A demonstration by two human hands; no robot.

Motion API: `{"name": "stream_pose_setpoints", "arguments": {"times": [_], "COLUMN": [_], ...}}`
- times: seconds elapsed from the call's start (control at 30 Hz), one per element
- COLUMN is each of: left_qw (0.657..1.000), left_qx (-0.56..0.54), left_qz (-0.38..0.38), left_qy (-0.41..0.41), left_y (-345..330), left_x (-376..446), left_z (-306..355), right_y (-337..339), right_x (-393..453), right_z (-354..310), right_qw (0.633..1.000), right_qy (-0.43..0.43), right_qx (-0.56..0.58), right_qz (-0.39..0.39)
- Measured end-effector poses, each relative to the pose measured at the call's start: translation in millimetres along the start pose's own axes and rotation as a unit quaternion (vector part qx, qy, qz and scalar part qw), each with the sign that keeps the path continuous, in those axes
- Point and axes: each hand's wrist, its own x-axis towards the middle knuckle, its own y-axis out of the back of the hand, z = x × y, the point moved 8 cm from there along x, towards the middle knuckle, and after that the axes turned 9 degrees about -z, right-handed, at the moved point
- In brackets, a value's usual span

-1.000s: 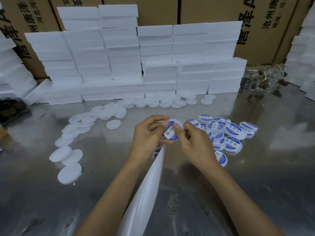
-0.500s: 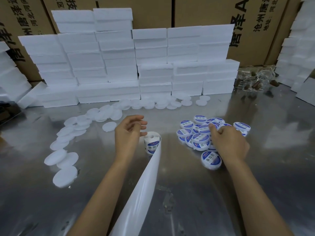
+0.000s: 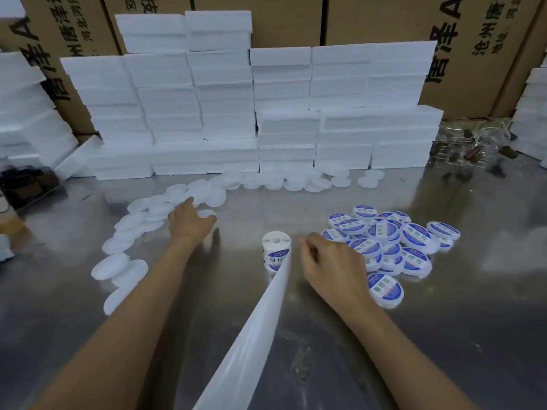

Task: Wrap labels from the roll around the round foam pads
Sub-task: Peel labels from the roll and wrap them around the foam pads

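Hands have parted since half a second ago: the left hand [image 3: 191, 221], then hovering by the label roll [image 3: 276, 254], now reaches up and left of centre into the trail of bare foam pads [image 3: 139, 224], fingers extended over them and one plain pad [image 3: 206, 213] just beside the thumb; whether it has hold of one I cannot tell. The right hand [image 3: 333, 266], which was over the labelled pads [image 3: 390, 244] at right of centre, now sits just right of the roll, fingers loosely curled and, as far as can be seen, gripping nothing. Judging by this, one pad is finished and the next cycle is starting. The roll stands upright at centre, its white backing strip [image 3: 254, 335] trailing to the bottom edge. Labels are blue and white with Chinese characters too small to read surely. Cartons [image 3: 384, 19] along the top show a large "A", 唐泽 and 沧州.
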Motion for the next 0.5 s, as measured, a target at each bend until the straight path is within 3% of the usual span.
{"name": "stream_pose_setpoints", "arguments": {"times": [0.07, 0.27, 0.4, 0.5], "left_qw": [0.999, 0.998, 0.986, 0.952], "left_qx": [0.028, -0.051, -0.117, -0.213], "left_qz": [-0.031, 0.018, -0.026, -0.087], "left_qy": [0.009, -0.033, -0.117, -0.200], "left_y": [-5.0, 4.5, 2.2, -0.9], "left_x": [9.5, -3.0, -36.8, -77.8], "left_z": [-7.3, -1.2, 44.1, 91.6], "right_y": [-4.2, -3.7, 4.7, 8.8], "right_x": [3.6, 7.2, 5.9, 3.6], "right_z": [5.0, 13.9, 12.5, 10.1], "right_qw": [1.000, 0.995, 0.984, 0.958], "right_qy": [-0.010, -0.034, -0.049, -0.071], "right_qx": [0.013, 0.096, 0.172, 0.277], "right_qz": [-0.008, -0.009, 0.009, 0.004]}}
